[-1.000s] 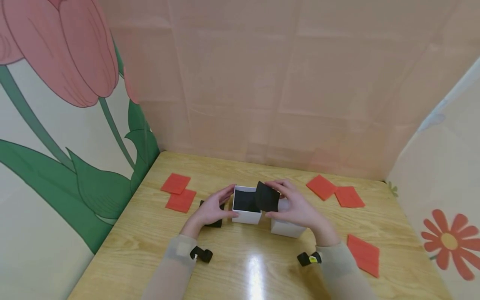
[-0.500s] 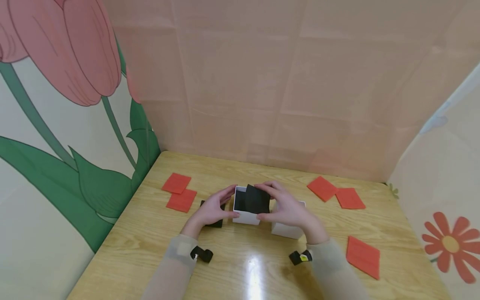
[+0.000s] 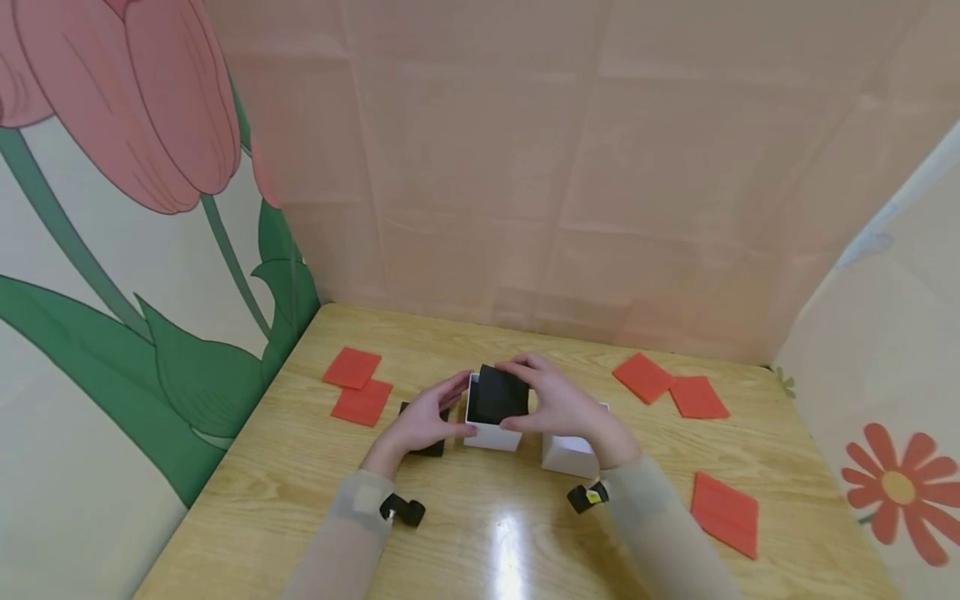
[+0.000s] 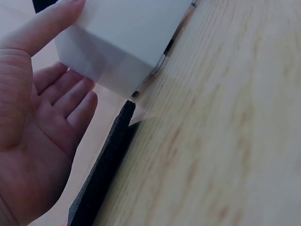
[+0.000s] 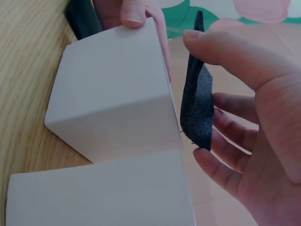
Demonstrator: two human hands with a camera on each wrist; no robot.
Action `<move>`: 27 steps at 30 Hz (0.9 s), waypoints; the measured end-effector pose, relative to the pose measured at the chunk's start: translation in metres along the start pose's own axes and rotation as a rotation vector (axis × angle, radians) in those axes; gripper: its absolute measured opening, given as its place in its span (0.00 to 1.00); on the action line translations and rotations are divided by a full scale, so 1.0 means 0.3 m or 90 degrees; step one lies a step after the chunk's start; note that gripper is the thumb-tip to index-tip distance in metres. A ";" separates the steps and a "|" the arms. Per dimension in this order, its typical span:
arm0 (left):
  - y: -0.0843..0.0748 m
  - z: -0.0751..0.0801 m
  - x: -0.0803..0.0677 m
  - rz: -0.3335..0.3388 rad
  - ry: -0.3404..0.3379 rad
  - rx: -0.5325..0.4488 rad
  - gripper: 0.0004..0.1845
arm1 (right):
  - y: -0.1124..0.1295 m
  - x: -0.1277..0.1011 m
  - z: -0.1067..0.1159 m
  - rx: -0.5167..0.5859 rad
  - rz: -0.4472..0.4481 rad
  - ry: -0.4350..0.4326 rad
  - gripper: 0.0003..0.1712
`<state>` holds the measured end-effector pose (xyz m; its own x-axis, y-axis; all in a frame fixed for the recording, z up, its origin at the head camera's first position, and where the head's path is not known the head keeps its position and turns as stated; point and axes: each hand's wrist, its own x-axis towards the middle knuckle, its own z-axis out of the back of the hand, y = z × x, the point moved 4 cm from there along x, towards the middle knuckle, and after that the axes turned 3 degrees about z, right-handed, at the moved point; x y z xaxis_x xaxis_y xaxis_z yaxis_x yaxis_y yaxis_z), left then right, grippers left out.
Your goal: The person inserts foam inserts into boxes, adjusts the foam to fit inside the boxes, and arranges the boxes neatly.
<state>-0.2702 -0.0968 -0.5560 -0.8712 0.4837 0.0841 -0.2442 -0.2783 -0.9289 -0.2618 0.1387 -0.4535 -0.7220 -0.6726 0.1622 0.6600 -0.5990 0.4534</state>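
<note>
Pinching a black pad [image 3: 498,393] over the box [image 3: 491,433] with my right hand [image 3: 558,406]; left hand [image 3: 426,415], fingers straight, braces the box. Second box [image 3: 572,452] just beside; red squares [image 3: 362,390] well apart.

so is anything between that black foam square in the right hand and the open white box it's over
Nothing visible. The right hand pinches the black foam square right at the open top of the white box, with no other thing between them. The left hand only touches the box's left side, clear of the opening.
</note>
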 end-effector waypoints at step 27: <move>-0.006 -0.002 -0.008 -0.011 0.007 -0.009 0.55 | -0.008 0.064 -0.020 -0.067 0.007 0.034 0.51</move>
<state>-0.2675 -0.0970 -0.5547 -0.8620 0.4977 0.0962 -0.2531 -0.2581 -0.9324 -0.2760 0.1246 -0.4566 -0.7043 -0.6999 0.1188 0.6880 -0.6317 0.3573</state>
